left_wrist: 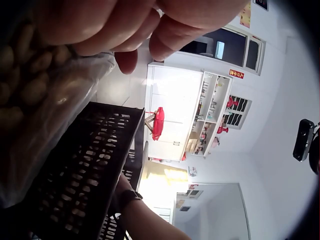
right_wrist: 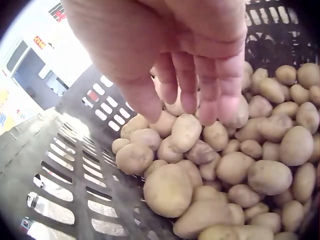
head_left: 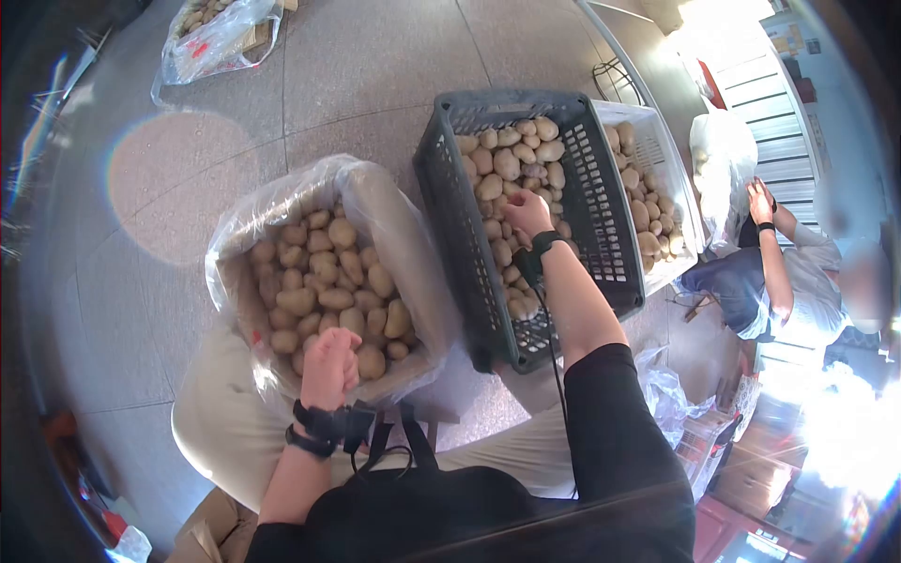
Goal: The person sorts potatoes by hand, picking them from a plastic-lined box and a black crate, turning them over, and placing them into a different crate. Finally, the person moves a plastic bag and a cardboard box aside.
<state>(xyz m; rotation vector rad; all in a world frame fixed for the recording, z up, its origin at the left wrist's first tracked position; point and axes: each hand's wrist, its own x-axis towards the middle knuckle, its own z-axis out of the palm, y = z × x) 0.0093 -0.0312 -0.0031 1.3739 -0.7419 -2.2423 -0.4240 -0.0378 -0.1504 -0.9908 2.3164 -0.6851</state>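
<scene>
My right hand (head_left: 529,213) reaches down into a dark plastic crate (head_left: 443,188) holding many potatoes (right_wrist: 236,167). In the right wrist view its fingers (right_wrist: 187,97) point down, slightly bent, with the tips right at the potatoes and nothing gripped. My left hand (head_left: 329,364) hovers over the near side of a container lined with clear plastic (head_left: 230,235), full of potatoes (head_left: 324,267). Seen from the left wrist, the fingers (left_wrist: 135,30) are loosely curled, with no potato showing among them.
Beyond the crate stands a white crate (head_left: 694,220) of potatoes. At the right another person (head_left: 779,263) handles a white bag (head_left: 723,159). A plastic bag of potatoes (head_left: 221,47) lies on the tiled floor (head_left: 375,75) at the far left. My knees flank the lined container.
</scene>
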